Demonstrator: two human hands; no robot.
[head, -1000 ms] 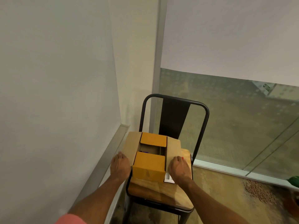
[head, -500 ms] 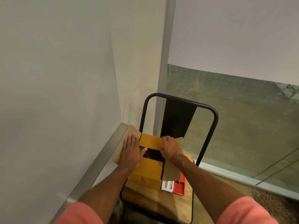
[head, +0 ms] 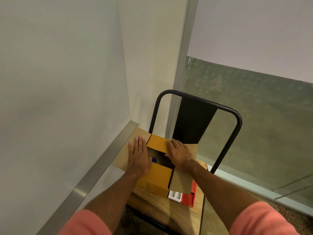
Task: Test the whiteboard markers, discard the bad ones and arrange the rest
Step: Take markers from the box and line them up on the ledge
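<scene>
A brown cardboard box [head: 155, 179] with its top flaps spread stands on a wooden chair seat [head: 152, 202]. My left hand [head: 138, 156] lies flat, fingers straight, on the left flap. My right hand [head: 179, 153] rests on the far and right flaps, fingers slightly bent. Through the gap between them a blue marker cap [head: 154, 160] shows inside the box; the rest of the contents are hidden. A white tray [head: 175, 195] and a red tray [head: 188, 199] lie on the seat under the right flap.
The chair's black metal back [head: 237, 119] rises behind the box. A whiteboard [head: 59, 73] with an aluminium frame [head: 94, 172] fills the left side. A glass partition [head: 254, 116] with a blind above it stands to the right.
Both hands moved from the box's near sides up onto the side flaps and spread them outward. The view came closer and dropped, revealing the white and red trays.
</scene>
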